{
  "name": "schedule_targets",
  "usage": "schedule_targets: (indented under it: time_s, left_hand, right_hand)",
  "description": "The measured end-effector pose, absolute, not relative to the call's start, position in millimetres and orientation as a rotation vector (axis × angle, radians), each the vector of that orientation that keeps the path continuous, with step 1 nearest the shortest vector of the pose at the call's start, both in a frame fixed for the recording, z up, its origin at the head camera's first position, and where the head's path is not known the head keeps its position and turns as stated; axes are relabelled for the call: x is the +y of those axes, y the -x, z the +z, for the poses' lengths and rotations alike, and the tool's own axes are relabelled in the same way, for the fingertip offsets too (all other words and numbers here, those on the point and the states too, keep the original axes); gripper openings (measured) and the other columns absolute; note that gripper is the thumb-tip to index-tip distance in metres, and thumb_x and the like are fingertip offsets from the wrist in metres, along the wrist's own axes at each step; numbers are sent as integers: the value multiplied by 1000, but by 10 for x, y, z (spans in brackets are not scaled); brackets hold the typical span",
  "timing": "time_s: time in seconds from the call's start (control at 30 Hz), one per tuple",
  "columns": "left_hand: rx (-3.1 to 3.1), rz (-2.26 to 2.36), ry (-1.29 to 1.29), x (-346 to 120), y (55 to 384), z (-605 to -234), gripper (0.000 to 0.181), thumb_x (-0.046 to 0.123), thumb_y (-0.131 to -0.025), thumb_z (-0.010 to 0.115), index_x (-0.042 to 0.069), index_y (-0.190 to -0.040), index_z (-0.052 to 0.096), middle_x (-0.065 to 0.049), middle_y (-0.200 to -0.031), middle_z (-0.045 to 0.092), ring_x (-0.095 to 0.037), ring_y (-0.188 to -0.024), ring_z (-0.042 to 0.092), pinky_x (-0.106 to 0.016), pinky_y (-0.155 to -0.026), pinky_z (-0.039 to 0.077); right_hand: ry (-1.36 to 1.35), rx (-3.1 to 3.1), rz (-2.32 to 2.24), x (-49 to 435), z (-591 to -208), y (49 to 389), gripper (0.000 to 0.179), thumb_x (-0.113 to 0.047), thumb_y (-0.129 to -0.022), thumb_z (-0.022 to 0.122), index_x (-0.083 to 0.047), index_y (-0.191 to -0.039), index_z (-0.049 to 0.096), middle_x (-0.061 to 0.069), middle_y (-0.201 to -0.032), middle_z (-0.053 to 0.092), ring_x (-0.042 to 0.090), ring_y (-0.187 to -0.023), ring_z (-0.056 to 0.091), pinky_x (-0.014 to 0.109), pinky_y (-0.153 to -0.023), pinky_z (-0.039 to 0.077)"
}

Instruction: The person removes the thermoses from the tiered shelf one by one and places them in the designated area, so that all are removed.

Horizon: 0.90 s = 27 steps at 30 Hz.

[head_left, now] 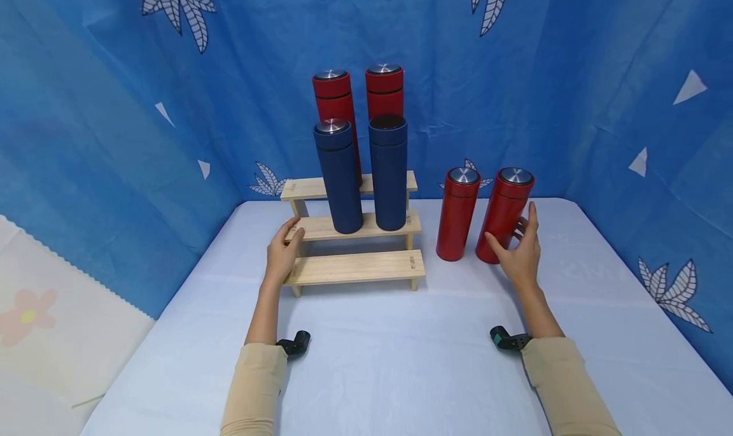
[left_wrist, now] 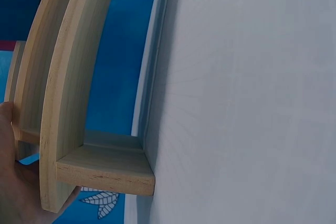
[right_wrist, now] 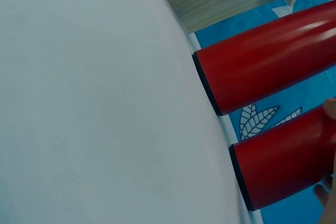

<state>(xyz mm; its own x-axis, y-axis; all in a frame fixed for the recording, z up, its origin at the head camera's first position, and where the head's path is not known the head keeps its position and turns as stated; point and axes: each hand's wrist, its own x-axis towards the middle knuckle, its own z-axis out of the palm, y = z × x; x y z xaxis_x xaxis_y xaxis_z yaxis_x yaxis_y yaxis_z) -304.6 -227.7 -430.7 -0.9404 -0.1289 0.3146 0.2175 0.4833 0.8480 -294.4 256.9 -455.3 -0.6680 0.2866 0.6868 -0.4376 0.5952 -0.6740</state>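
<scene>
A three-tier wooden stand (head_left: 355, 267) stands left of centre on the table. At its left end, my left hand (head_left: 280, 253) holds the end of the middle step between thumb and fingers. Right of the stand, two red thermos flasks with silver lids stand upright. My right hand (head_left: 521, 251) grips the right-hand red flask (head_left: 501, 223), thumb on its near side and fingers around its right side. The other red flask (head_left: 456, 219) stands close beside it, untouched. In the right wrist view, the gripped flask (right_wrist: 283, 156) has its dark base at the table surface.
Two blue flasks, the left one (head_left: 339, 181) silver-lidded and the right one (head_left: 389, 175) dark-topped, stand on the middle step. Behind them, two red flasks (head_left: 332, 98) are on the top step. A blue patterned cloth (head_left: 275, 28) hangs behind the white-covered table (head_left: 389, 359).
</scene>
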Motion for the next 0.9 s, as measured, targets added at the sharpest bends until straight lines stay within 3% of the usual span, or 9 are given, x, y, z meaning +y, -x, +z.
schedule_targets:
  time_s: [0.4,0.67,0.9]
  left_hand:
    - [-2412,-1436,65,-2262,3024,-4316,57,53,-92,45,23,-140,42,-4,-143,39,-30,-105,52,-47,-82,44]
    - [-2410,-1435,43,-2266,3030,-4318,53,54,-92,45,28,-138,44,-3,-141,41,-28,-103,53,-46,-81,45]
    - [-2407,-1423,47,-2262,3026,-4299,53,53,-92,45,28,-138,43,-3,-141,41,-29,-101,54,-46,-80,45]
  right_hand:
    - [-26,-1703,1090,2270,-3947,2729,71,-18,-78,71,-13,-136,31,-3,-136,38,10,-127,29,34,-101,29]
    - [-122,-1546,1246,1773,-3324,2326,57,-4,-77,68,2,-125,38,11,-128,46,16,-123,37,39,-100,32]
    - [-337,-1583,1279,1483,-3304,2559,60,-1,-77,70,0,-127,38,13,-127,49,19,-120,43,45,-97,36]
